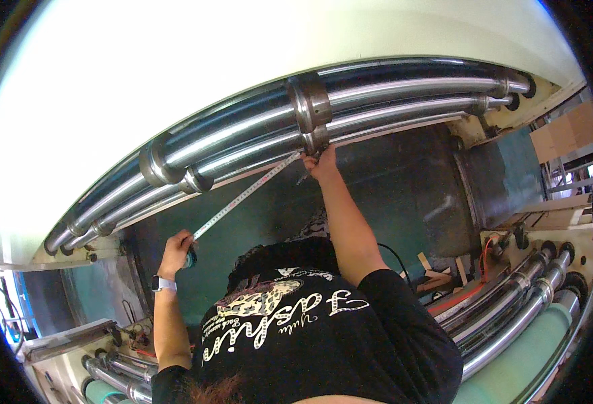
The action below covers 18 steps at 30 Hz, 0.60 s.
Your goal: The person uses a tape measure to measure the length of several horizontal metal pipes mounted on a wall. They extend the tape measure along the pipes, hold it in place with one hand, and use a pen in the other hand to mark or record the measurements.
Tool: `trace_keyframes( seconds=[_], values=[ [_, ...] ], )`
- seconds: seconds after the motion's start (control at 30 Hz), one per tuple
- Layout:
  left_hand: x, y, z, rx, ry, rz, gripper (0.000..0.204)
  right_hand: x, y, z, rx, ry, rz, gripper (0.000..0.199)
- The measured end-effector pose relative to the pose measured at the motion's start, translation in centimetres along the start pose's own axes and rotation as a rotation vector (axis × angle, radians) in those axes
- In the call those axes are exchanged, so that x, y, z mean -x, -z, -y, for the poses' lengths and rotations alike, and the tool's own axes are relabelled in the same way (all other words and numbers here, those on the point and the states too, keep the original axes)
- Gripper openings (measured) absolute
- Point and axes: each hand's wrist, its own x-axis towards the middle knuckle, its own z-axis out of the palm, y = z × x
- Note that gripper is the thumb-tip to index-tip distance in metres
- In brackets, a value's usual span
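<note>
My left hand (175, 254) is closed round the case of a tape measure (190, 260), a bit of teal showing under the fingers. From it the white blade (232, 205) runs out taut, rising to the right toward the rollers. My right hand (320, 163) pinches the blade's far end just below a metal collar (316, 137) on the lower chrome roller (256, 147). A thin dark object, too small to name, sticks out below the right fingers. The upper roller (236, 124) carries a larger collar (308, 101).
A white machine housing (175, 60) curves over the rollers. Another collar pair (161, 161) sits farther left. Behind my elbows are more rollers (512, 303), a red cable or hose (458, 296) and wooden pieces (434, 275). Cardboard (566, 131) stands at the right.
</note>
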Motion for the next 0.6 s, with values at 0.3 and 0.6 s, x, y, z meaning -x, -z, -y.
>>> trace_keyframes(
  seconds=[0.3,0.6],
  values=[
    [-5.5,1.4,0.4,-0.277,-0.137,-0.126,0.009,3.5,0.1,-0.7,0.214,0.085,-0.21,0.052],
    [-9.1,1.9,3.4,-0.305,-0.193,-0.13,0.009,7.1,-2.1,-1.8,1.003,0.973,-0.067,0.01]
  ],
)
